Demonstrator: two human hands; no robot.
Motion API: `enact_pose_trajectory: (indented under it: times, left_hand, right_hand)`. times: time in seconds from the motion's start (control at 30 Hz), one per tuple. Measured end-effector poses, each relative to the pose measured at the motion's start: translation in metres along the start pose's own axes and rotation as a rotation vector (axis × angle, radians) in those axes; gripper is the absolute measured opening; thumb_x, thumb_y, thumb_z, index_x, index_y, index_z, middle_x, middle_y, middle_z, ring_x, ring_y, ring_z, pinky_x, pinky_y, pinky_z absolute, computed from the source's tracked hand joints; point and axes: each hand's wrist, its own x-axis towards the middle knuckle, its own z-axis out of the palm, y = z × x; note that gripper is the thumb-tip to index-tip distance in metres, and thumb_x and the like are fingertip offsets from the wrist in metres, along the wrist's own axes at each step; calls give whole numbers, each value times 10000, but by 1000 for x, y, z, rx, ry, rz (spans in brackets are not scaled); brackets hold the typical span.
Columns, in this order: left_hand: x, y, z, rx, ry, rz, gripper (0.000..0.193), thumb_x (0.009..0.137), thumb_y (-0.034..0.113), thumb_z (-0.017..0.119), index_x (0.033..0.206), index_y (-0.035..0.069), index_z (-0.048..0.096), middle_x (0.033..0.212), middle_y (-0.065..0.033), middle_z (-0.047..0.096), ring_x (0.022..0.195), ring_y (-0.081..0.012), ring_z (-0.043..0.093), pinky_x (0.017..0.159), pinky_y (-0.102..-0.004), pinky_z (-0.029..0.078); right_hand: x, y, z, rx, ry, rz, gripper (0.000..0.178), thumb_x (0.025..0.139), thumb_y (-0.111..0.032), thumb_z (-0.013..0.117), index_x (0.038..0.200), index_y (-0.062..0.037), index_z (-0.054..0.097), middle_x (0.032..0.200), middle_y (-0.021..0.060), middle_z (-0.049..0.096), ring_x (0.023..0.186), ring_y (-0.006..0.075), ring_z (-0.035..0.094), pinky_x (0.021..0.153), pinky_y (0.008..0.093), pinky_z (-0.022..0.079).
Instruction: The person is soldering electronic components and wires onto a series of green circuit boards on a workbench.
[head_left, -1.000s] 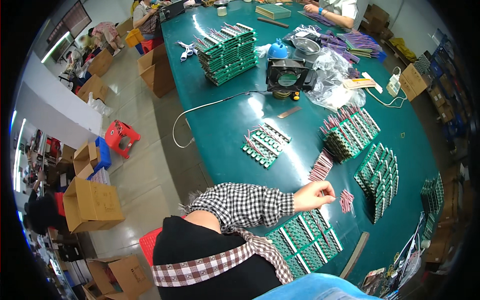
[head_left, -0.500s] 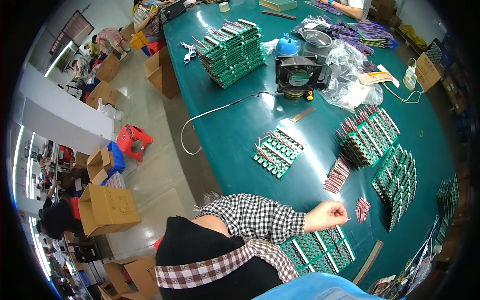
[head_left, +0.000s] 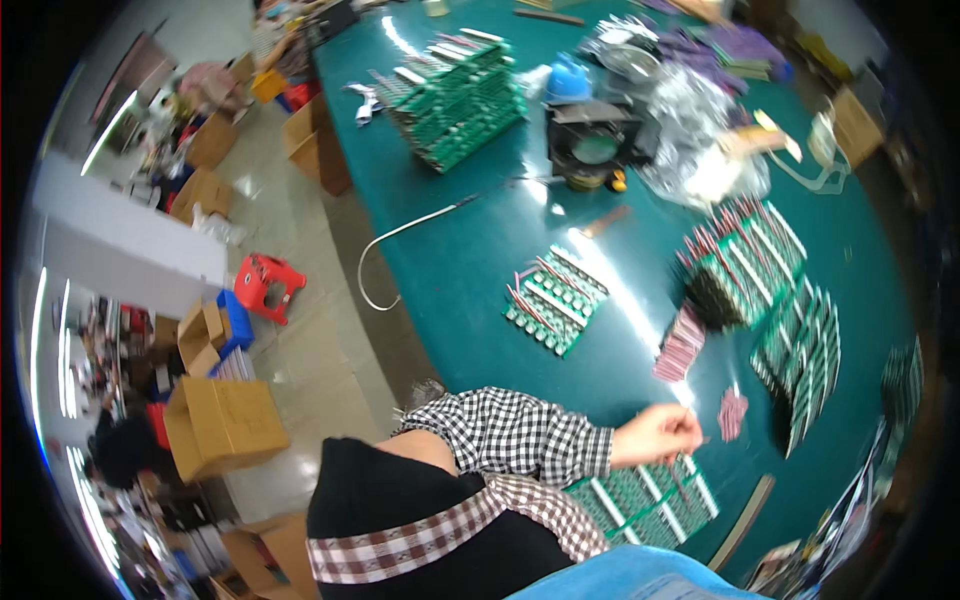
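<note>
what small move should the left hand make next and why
I'd probably shift the left hand slightly right to the small wire pile: it lies loose just beyond that hand, and the visible part of the green panel below shows few wires. Whether the hand already holds a wire is too blurred to tell.

Bright, cool light fills the room, with lit tubes [head_left: 108, 133] glowing well left of the bench [head_left: 450, 325]. A long streak of glare crosses the middle of the bench, a smaller one its far left; the floor [head_left: 385, 345] just beside it lies in shadow. Blur softens the left hand [head_left: 657, 435], and seemingly everything along the bench's right edge. Fisheye distortion bows outlines toward black corners.
</note>
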Motion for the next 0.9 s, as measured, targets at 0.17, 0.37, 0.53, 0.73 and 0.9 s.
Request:
enact_pose_trajectory:
  times: [0.17, 0.37, 0.53, 0.73, 0.9]
  left_hand:
    - [0, 23, -7, 11, 183, -9, 168, 836, 188, 616, 932, 55, 576, 763, -9, 599, 596, -57, 532, 505, -189, 427]
    - [20, 17, -18, 39, 195, -58, 178, 836, 93, 607, 985, 2, 574, 823, -44, 617, 656, -68, 561, 583, -169, 461]
    - [18, 13, -16, 43, 150, -173, 174, 858, 116, 583, 994, 9, 561, 849, -42, 610, 687, -60, 569, 609, -167, 479]
    - [15, 10, 0, 185, 95, -230, 171, 859, 131, 585, 987, 19, 561, 851, -33, 605, 695, -56, 565, 613, -166, 476]
    - [14, 8, 13, 293, 71, -238, 191, 845, 126, 601, 976, -10, 572, 843, -48, 611, 702, -82, 574, 638, -193, 480]
  right_hand:
    - [36, 35, 32, -391, 187, -41, 297, 853, -302, 566, 956, -60, 427, 689, -41, 293, 544, 40, 283, 433, 153, 273]
    - [37, 42, -7, 28, 111, 110, 371, 873, -278, 558, 1097, -29, 399, 858, 42, 438, 759, 165, 471, 673, 285, 457]
    - [26, 41, -8, 109, 72, 141, 395, 874, -306, 553, 1112, -32, 395, 919, 67, 490, 859, 213, 529, 725, 334, 496]
    - [21, 43, -3, 143, 90, 149, 390, 869, -310, 562, 1116, -58, 397, 916, 49, 498, 860, 196, 533, 724, 316, 499]
    - [20, 47, 5, 149, 80, 165, 413, 865, -332, 564, 1115, -56, 386, 915, 48, 496, 837, 187, 524, 701, 307, 492]
